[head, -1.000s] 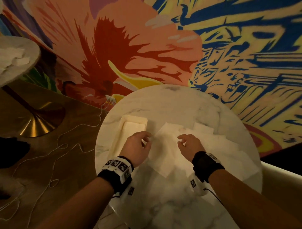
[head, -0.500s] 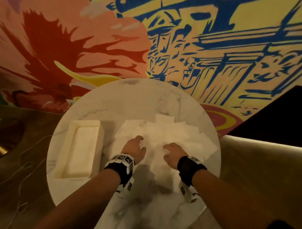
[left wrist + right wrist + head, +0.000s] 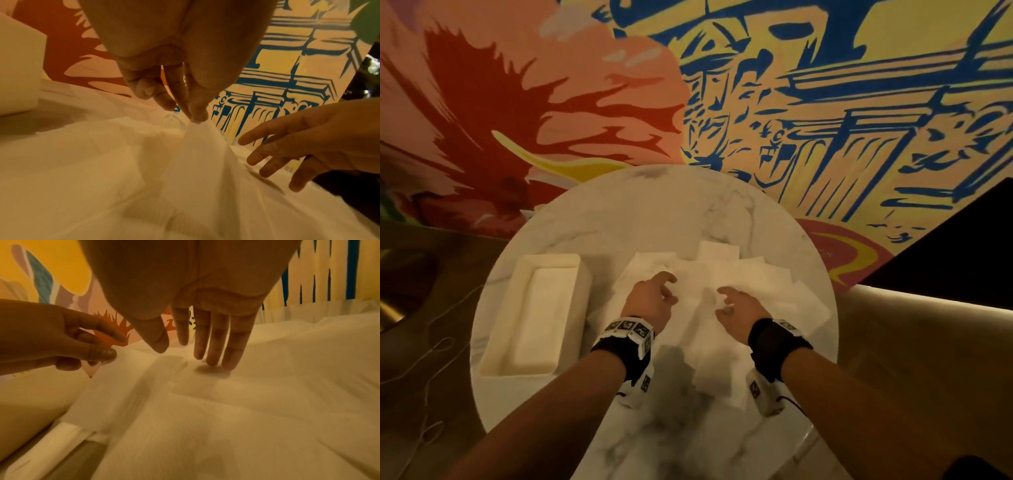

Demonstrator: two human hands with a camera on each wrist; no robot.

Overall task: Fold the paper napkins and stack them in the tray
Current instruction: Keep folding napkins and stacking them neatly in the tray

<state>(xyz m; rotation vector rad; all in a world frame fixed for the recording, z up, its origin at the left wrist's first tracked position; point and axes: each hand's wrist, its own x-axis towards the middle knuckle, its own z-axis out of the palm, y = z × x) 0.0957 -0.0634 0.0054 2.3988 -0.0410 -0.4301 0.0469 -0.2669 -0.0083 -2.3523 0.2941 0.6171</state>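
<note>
My left hand (image 3: 174,91) pinches a napkin (image 3: 197,162) corner, lifted off the pile mid-bench (image 3: 619,212). My right hand (image 3: 205,337), fingers spread, hovers just right of it. Tray (image 3: 500,346) lies left, long axis away from me; left hand nearer.

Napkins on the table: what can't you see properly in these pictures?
- How many napkins: head view, the white sheets overlap and blend together.
- Whether the right hand touches the paper: right wrist view, blur hides the fingertips' contact.
- What the tray holds: head view, pale inside shows no clear sheet edges.
- The left hand grip: which sheet's corner it pinches is unclear.
</note>
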